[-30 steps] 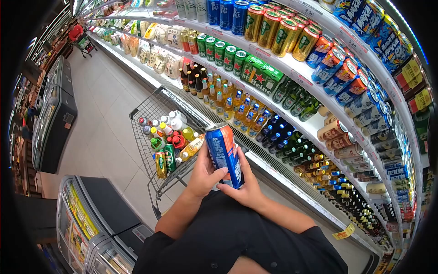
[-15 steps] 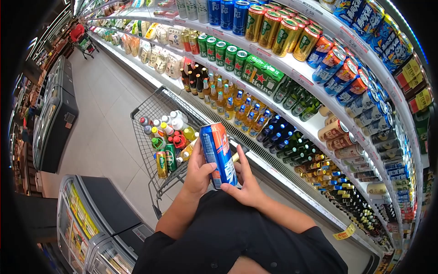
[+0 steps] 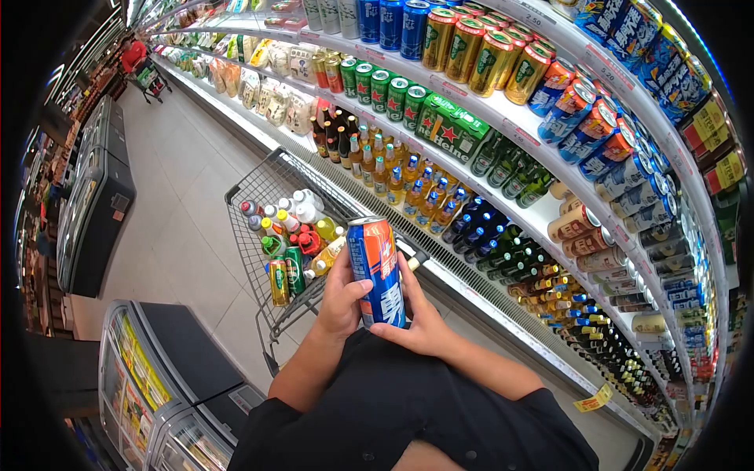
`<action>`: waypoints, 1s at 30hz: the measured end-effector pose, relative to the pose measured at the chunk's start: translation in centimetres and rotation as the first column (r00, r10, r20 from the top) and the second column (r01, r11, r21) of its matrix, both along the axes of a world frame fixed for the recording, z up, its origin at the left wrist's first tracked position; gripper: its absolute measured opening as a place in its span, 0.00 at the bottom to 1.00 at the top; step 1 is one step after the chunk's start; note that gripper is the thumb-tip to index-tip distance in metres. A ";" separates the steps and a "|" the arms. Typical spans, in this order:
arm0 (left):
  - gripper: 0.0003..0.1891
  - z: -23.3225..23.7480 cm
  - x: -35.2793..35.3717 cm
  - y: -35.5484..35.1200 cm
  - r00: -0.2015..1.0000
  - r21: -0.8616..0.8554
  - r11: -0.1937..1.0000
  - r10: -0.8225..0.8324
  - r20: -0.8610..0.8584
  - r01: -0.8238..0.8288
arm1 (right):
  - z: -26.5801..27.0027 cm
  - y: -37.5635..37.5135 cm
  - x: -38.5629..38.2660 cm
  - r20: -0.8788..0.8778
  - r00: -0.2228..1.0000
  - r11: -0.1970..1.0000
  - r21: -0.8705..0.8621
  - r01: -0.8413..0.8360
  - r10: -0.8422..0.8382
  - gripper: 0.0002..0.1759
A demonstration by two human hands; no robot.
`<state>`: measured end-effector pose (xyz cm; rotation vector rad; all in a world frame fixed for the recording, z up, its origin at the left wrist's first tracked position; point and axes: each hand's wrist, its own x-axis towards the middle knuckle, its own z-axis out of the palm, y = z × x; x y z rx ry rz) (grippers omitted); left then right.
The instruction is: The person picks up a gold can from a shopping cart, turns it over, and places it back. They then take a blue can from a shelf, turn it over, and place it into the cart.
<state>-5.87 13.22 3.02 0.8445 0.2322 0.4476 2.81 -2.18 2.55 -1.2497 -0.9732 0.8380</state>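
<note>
Colour reference: can and shelf stock
Can (image 3: 377,271): blue body, orange-red upper band, white characters. Shelf cans (image 3: 382,90): green, red star. Upper-row cans (image 3: 479,51): gold, green emblem. Cart (image 3: 258,182): grey wire mesh.

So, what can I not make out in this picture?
Head view only:
- Base of the can: covered by the left hand and right hand.
- Near end of the cart: behind the can and hands.
- Labels of the bottles in the cart: too small to read.
- Shelves at far right: cut off by the dark lens edge.
</note>
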 end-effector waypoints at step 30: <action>0.45 0.0 -0.7 -0.4 0.996 0.094 0.992 0.082 -0.018 -0.080 | 0.0 0.5 -0.3 -0.011 1.000 0.999 -0.041 0.002 -0.003 0.65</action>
